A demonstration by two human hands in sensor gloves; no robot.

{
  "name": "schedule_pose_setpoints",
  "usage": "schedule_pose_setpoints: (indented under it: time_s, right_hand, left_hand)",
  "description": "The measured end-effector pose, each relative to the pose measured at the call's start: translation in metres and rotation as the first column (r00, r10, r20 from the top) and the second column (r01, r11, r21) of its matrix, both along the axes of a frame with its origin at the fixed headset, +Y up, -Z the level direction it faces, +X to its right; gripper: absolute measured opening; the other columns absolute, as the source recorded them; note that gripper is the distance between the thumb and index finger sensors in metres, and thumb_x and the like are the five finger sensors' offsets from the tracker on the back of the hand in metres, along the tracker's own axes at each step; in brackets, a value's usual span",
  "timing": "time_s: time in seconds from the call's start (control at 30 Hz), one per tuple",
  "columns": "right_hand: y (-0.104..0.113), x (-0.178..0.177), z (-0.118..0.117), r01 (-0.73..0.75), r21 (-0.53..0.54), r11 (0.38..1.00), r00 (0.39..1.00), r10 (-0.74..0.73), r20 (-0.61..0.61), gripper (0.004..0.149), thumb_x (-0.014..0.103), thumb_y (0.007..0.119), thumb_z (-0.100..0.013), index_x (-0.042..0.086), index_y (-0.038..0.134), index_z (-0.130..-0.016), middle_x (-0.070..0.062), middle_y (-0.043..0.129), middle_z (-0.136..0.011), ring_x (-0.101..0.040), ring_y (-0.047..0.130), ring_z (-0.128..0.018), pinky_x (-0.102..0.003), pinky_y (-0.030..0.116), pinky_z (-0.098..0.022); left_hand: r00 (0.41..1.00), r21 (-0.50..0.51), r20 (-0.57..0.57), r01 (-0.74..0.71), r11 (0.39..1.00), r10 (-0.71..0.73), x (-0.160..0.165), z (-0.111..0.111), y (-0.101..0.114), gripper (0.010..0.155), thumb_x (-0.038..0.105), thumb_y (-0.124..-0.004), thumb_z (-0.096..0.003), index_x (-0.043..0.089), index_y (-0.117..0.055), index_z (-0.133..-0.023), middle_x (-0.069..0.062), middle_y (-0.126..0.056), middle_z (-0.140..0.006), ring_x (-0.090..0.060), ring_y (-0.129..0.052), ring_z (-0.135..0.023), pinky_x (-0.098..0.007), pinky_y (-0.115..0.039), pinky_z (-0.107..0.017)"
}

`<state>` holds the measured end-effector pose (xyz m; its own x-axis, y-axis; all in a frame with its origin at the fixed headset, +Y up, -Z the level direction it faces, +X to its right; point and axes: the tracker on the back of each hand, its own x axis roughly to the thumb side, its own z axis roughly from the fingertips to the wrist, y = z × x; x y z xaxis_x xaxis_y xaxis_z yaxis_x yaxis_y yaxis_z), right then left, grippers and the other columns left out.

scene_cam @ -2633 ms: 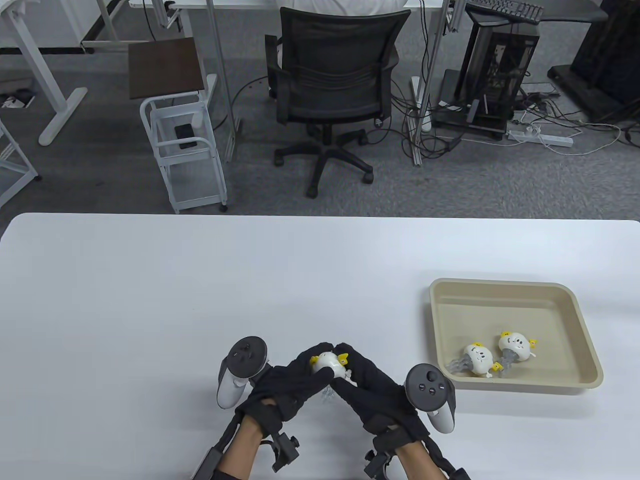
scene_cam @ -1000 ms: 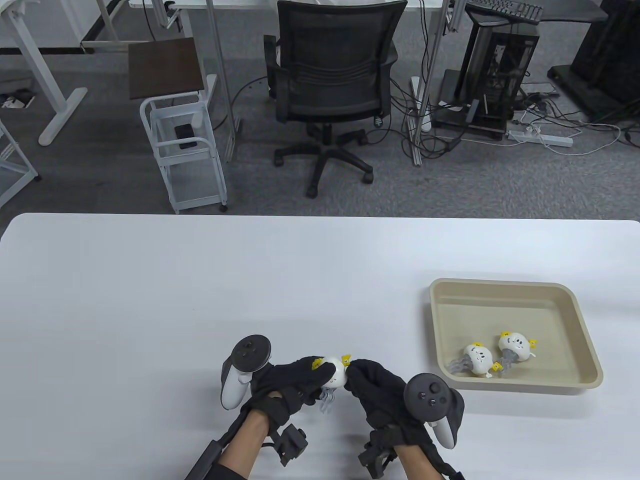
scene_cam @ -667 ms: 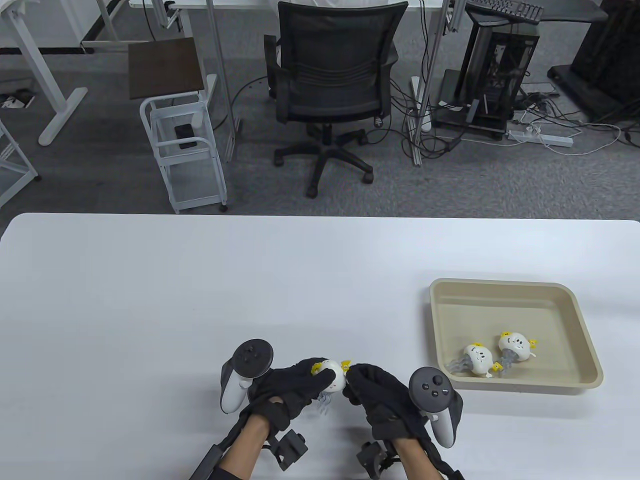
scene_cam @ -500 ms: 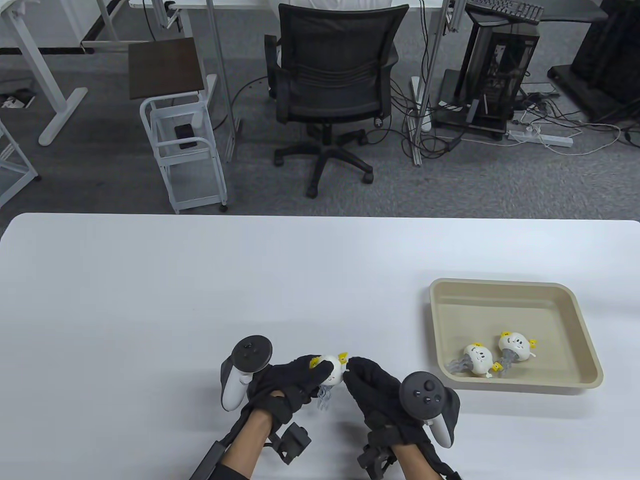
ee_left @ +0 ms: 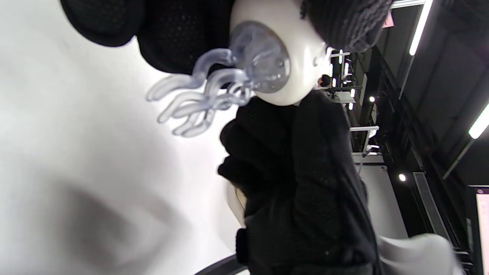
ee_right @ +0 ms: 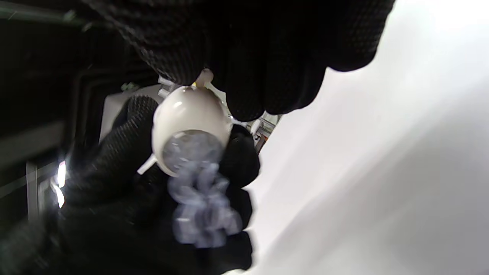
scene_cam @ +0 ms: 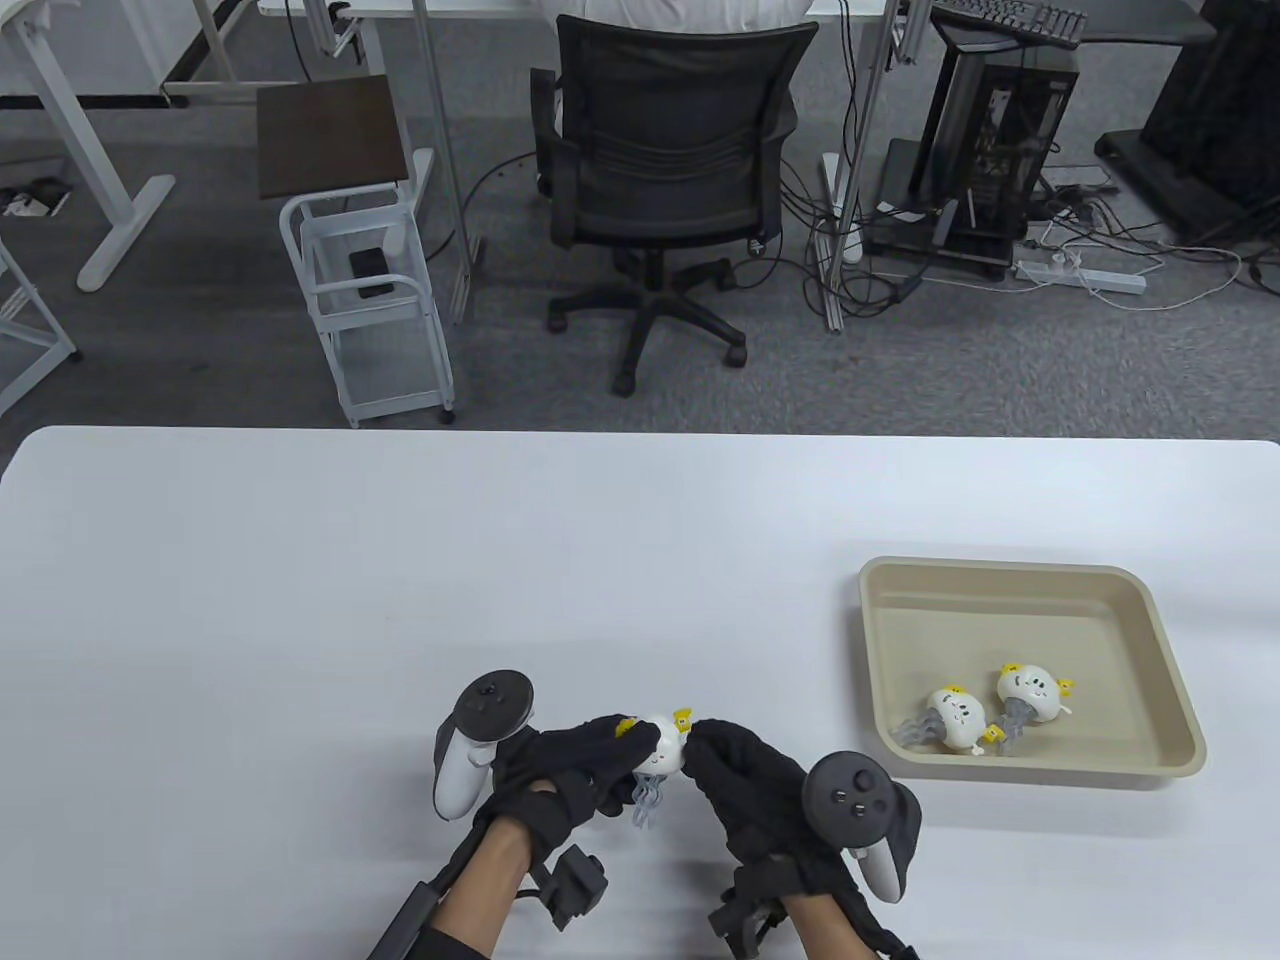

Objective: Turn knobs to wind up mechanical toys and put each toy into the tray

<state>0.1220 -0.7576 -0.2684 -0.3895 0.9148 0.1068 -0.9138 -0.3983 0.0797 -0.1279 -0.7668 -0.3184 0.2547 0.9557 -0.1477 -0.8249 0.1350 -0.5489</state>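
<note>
A white jellyfish toy (scene_cam: 663, 750) with yellow tabs and clear tentacles (scene_cam: 645, 800) is held above the table near its front edge. My left hand (scene_cam: 585, 755) grips the toy's body (ee_left: 280, 57) from the left. My right hand (scene_cam: 715, 752) pinches the small knob on its right side (ee_right: 204, 78). The tentacles (ee_left: 206, 95) hang free below the body and look blurred in the right wrist view (ee_right: 202, 206). Two more jellyfish toys (scene_cam: 955, 717) (scene_cam: 1030, 693) lie in the beige tray (scene_cam: 1160, 640) to the right.
The white table (scene_cam: 400, 580) reaches from the hands to its far edge. Beyond that edge stand an office chair (scene_cam: 665, 170), a white cart (scene_cam: 365, 300) and a computer tower (scene_cam: 1000, 130) with cables on the floor.
Both hands have kept hold of the toy and shifted slightly toward me. The right wrist has rolled back and forth at the knob. The tray toys have not moved.
</note>
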Motion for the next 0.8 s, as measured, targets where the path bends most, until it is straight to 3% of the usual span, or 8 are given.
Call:
schedule_pose_setpoints:
  time_s: [0.33, 0.47, 0.6, 0.8]
  right_hand:
    - [-0.003, 0.002, -0.001, 0.071, -0.086, 0.994, 0.997, -0.067, 0.047, 0.039, 0.038, 0.076, -0.067, 0.003, 0.084, -0.082, -0.010, 0.096, -0.068, -0.029, 0.097, -0.051, -0.037, 0.085, -0.042]
    - [0.003, -0.001, 0.003, -0.074, 0.008, 0.997, 0.995, 0.073, 0.068, 0.048, 0.042, 0.076, -0.067, 0.003, 0.074, -0.096, -0.016, 0.089, -0.084, -0.035, 0.092, -0.066, -0.042, 0.081, -0.054]
    - [0.014, -0.006, 0.008, -0.254, 0.171, 0.952, 0.966, 0.244, 0.080, 0.049, 0.041, 0.076, -0.067, 0.008, 0.069, -0.103, -0.016, 0.084, -0.091, -0.036, 0.089, -0.073, -0.043, 0.079, -0.059]
    - [0.017, -0.016, 0.009, -0.381, 0.276, 0.882, 0.920, 0.391, 0.021, 0.044, 0.038, 0.078, -0.066, 0.013, 0.072, -0.101, -0.013, 0.086, -0.092, -0.034, 0.090, -0.074, -0.042, 0.080, -0.059]
  left_hand:
    - [0.999, 0.042, 0.012, 0.032, 0.999, -0.033, 0.004, 0.002, 0.002, 0.076, 0.056, -0.073, -0.0541, -0.001, -0.069, -0.105, -0.016, -0.087, -0.093, -0.037, -0.089, -0.071, -0.055, -0.076, -0.056]
    - [0.999, 0.014, -0.006, 0.037, 0.999, -0.036, 0.003, 0.002, 0.002, 0.077, 0.057, -0.072, -0.0542, -0.002, -0.069, -0.104, -0.017, -0.088, -0.091, -0.037, -0.090, -0.069, -0.055, -0.077, -0.055]
    - [0.997, -0.039, -0.038, 0.060, 0.997, -0.061, -0.002, 0.001, 0.000, 0.077, 0.057, -0.072, -0.0542, -0.004, -0.072, -0.102, -0.018, -0.090, -0.088, -0.037, -0.092, -0.067, -0.056, -0.078, -0.053]
    - [0.997, -0.063, -0.045, 0.053, 0.997, -0.055, -0.005, 0.000, -0.002, 0.078, 0.057, -0.073, -0.0539, -0.007, -0.074, -0.099, -0.019, -0.093, -0.085, -0.037, -0.094, -0.063, -0.056, -0.080, -0.051]
